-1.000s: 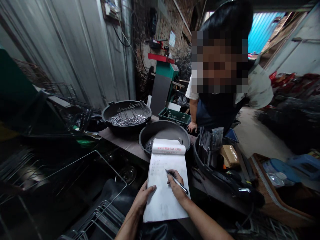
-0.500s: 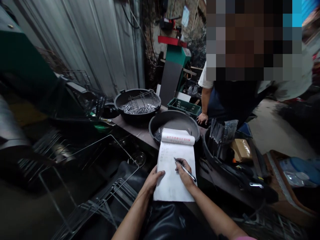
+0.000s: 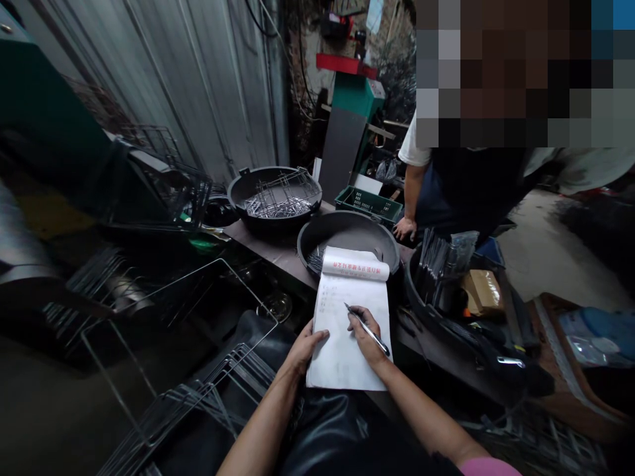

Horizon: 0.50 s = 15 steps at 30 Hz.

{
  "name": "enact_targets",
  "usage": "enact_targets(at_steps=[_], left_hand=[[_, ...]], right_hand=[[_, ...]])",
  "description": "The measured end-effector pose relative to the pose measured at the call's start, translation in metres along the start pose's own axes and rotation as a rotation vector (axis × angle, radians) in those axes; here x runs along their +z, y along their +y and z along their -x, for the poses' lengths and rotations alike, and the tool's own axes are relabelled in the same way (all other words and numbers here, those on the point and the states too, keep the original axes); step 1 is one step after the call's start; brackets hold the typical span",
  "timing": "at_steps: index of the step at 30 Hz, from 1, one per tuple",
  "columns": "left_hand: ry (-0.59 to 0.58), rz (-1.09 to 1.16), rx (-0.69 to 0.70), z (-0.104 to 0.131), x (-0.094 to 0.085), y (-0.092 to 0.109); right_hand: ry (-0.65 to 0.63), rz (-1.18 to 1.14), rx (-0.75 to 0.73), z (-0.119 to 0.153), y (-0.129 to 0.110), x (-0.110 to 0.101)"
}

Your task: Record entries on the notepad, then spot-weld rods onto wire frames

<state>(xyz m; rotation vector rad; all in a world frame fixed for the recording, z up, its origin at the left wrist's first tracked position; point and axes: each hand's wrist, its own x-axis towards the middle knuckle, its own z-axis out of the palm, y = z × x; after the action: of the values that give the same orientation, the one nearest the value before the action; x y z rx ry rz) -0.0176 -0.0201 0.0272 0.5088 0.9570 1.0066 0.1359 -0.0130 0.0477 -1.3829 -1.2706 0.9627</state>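
Note:
A white notepad (image 3: 342,357) lies tilted in front of me, its top sheets folded over and showing red printed characters. Faint handwriting runs down the upper left of its page. My left hand (image 3: 305,347) grips the pad's left edge, thumb on top of the paper and fingers hidden beneath. In my right hand (image 3: 366,330) is a dark and silver pen (image 3: 380,343), held in a writing grip. The pen's tip is over the page, right of the handwriting; whether it touches the paper I cannot tell.
Behind the pad sits a round black pan (image 3: 347,228); another pan (image 3: 238,192) holds metal pieces. A third container (image 3: 411,277) holds bundled rods and a brown box (image 3: 482,292). Bent wire frames (image 3: 213,390) stand at lower left. A person's hand (image 3: 405,228) rests by a green crate (image 3: 370,203).
The whole scene, pad and hands included, sits slightly higher in the view, apart from the wider tilt of the camera. Both hands keep their holds on the pad and pen.

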Motion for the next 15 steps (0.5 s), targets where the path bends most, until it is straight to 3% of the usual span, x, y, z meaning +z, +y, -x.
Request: enact_targets(at_steps=[9,15], left_hand=[[-0.039,0.016,0.017,-0.0024,-0.0022,-0.0027],[-0.038,0.023,0.022,-0.0008,-0.0008,-0.0014]], right_hand=[[-0.148,0.016,-0.039,-0.0043,-0.0034,0.0093],[-0.176,0.038,-0.028,-0.0037,-0.0074,0.0087]])
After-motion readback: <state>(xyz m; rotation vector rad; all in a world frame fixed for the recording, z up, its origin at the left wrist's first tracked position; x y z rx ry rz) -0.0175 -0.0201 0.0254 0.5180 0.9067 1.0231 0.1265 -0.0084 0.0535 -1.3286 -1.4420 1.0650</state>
